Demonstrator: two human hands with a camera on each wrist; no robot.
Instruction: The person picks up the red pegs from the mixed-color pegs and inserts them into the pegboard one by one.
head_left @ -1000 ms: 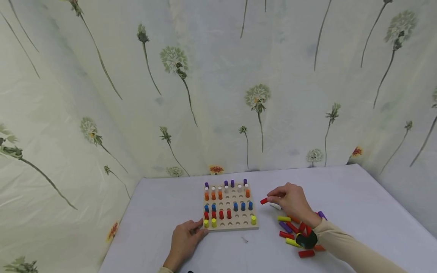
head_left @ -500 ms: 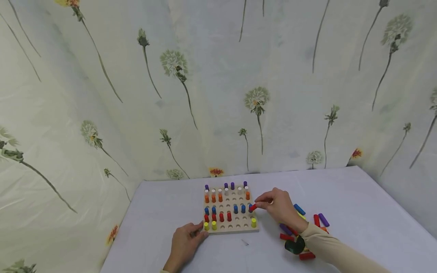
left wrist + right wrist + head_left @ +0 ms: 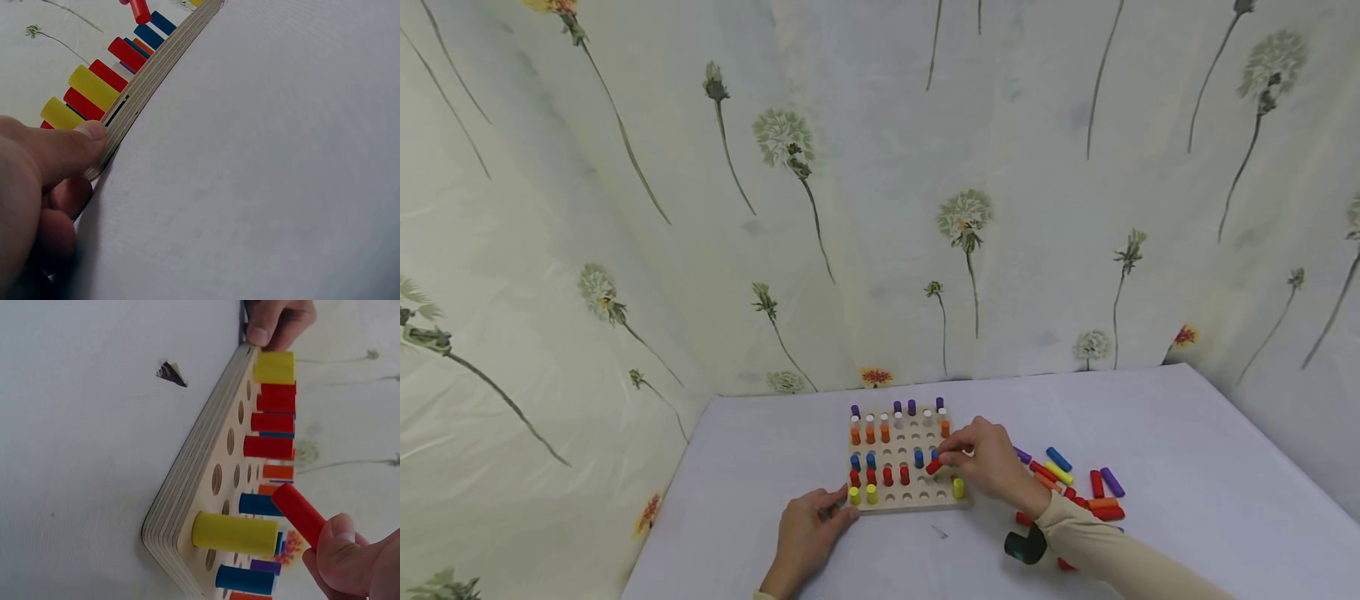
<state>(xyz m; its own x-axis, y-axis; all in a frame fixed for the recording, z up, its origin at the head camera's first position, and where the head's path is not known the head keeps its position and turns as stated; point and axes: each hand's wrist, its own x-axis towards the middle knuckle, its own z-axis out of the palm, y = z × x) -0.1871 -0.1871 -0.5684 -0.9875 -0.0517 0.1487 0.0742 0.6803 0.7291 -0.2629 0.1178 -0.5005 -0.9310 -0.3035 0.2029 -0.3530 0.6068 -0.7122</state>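
A wooden pegboard [image 3: 910, 507] lies on the table with coloured pegs upright in rows. My left hand [image 3: 806, 533] grips its front left corner, the thumb at the board's edge in the left wrist view. My right hand [image 3: 988, 462] pinches a red peg [image 3: 300, 512] between thumb and fingers, over the board's right half. The peg is tilted, its free end pointing down and left in the head view, near the right end of the red row. A yellow peg [image 3: 234, 532] stands at the front right corner; a blue peg [image 3: 259, 504] shows close behind the held one.
Loose pegs, among them a blue peg [image 3: 1058, 459] and a purple peg [image 3: 1112, 482], lie scattered right of the board, partly hidden by the right forearm. A dark object [image 3: 1026, 546] sits at the right wrist. A small mark [image 3: 940, 532] shows on the white tablecloth.
My right hand has moved left with the red peg, from beside the board to over its right half. My left hand has stayed at the board's corner.
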